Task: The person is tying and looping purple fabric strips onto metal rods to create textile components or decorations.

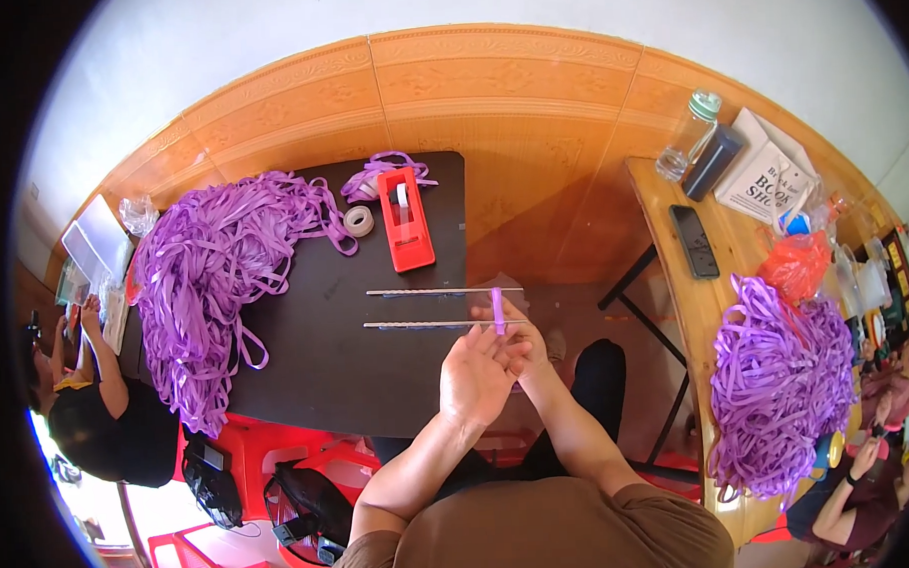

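Two thin parallel rods (416,324) stick out past the right edge of the dark table. A short band of purple ribbon (497,311) spans both rods near their free ends. My left hand (478,376) is palm up just below the rods, fingers stretched toward the ribbon and overlapping my right hand. My right hand (533,343) reaches up under the rod ends, its fingers loosely extended behind the ribbon. Part of the right hand's fingers is hidden by the ribbon and my left hand. I see nothing gripped in either hand.
The dark table (328,379) carries a big heap of purple ribbon (209,283), a red tape dispenser (409,231) and a tape roll (358,221). The wooden table (675,276) at right holds a phone (694,242), a bottle (688,136) and more ribbon (779,393). People sit at both sides.
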A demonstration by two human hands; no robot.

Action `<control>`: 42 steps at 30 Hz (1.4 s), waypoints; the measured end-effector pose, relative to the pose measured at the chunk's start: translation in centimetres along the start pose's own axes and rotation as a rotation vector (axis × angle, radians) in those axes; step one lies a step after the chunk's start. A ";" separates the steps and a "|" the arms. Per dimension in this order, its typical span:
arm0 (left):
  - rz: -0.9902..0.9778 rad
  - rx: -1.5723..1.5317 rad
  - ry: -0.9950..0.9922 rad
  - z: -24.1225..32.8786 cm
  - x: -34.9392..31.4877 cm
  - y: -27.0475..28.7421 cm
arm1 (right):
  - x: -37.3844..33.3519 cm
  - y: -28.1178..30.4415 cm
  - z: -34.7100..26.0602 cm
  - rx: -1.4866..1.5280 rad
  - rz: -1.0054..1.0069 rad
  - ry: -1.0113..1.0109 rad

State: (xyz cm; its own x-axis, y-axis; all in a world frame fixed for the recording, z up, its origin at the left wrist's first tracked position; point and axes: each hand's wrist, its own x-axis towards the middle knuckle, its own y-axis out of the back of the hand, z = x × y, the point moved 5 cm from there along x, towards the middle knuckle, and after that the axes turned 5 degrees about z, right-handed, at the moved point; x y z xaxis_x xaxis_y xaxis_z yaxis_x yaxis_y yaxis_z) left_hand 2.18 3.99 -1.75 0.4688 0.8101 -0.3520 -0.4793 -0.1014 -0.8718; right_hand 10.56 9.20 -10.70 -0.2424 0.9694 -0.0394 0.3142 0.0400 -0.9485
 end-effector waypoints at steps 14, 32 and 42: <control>0.017 0.001 -0.004 0.0 0.0 0.0 | 0.6 -2.6 -0.1 0.189 -0.274 -0.033; 0.001 0.006 -0.018 0.1 -0.1 -0.2 | 0.5 -3.0 -0.1 0.080 -0.270 0.015; 0.013 0.014 -0.010 0.1 -0.1 -0.2 | 0.7 -2.9 -0.1 0.112 -0.233 -0.009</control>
State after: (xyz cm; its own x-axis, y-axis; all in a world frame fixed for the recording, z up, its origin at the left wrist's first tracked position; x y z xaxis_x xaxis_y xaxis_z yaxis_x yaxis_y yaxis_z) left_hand 2.14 3.96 -1.52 0.4547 0.8147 -0.3599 -0.4959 -0.1041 -0.8621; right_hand 9.56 9.77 -7.97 -0.3045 0.9350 0.1818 0.1454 0.2343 -0.9612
